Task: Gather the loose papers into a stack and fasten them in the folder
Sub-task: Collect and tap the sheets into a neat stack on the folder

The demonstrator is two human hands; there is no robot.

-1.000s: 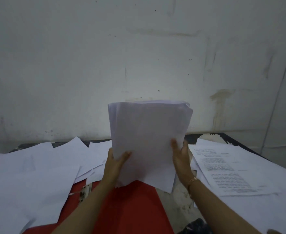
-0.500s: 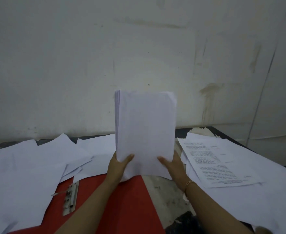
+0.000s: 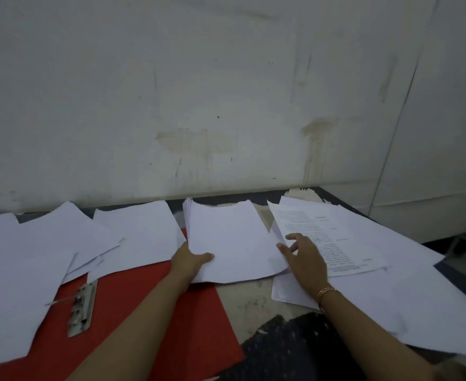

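1 head-worn camera looks forward and slightly down, close over the table (image 3: 249, 298), with the wall (image 3: 226, 78) filling the upper half of view.

red folder (image 3: 121, 292): far edge under stack (image 3: 231, 243), loose sheets (image 3: 141, 237) | printed sheet (image 3: 333, 235): text unreadable

A pale wall (image 3: 198, 92) fills the far half of the scene, scuffed and marked with thin dark streaks. It carries a wide yellowish stain (image 3: 190, 140) low at the middle and a smaller brownish stain (image 3: 318, 127) to the right, with drip marks running down from it. Further right, a dark slanted seam (image 3: 399, 116) runs down the wall. The tabletop (image 3: 286, 350) is dark and speckled where it shows near the middle. A worn, pale patch (image 3: 249, 298) with dirty specks lies just beyond that. A chipped spot (image 3: 300, 191) breaks its far edge against the wall.
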